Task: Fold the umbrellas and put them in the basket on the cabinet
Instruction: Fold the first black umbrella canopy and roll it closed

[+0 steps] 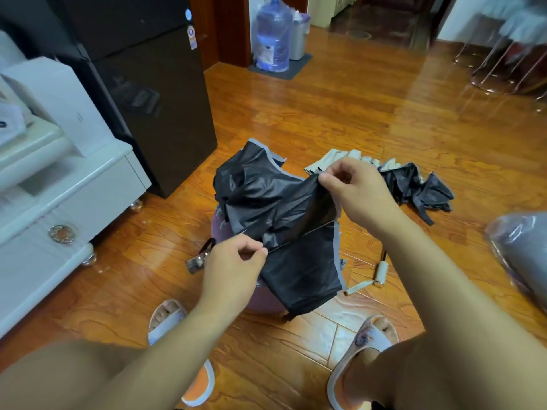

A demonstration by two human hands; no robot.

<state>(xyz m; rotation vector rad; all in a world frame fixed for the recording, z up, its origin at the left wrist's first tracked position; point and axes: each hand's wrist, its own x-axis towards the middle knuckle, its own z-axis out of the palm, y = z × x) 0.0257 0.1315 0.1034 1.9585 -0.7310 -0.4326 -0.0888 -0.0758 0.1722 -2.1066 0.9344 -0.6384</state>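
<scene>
A black umbrella with a grey edge point(275, 208) hangs half collapsed between my hands, above a pink round thing point(260, 303) on the floor. My left hand point(233, 270) pinches a thin rib and fabric fold at its lower left. My right hand point(355, 184) pinches the fabric edge at the upper right. A second umbrella point(414, 187), black with a beige outside, lies loose on the floor to the right, its pale handle point(380, 272) nearer my feet. The white cabinet point(59, 196) stands at the left; no basket shows on it.
A dark fridge point(154, 108) stands behind the cabinet. A water jug point(273, 37) sits by the far doorway. A plastic-wrapped bundle point(521, 255) lies at the right edge, chair legs point(503, 69) at the far right. My slippered feet point(168, 321) rest on the wooden floor.
</scene>
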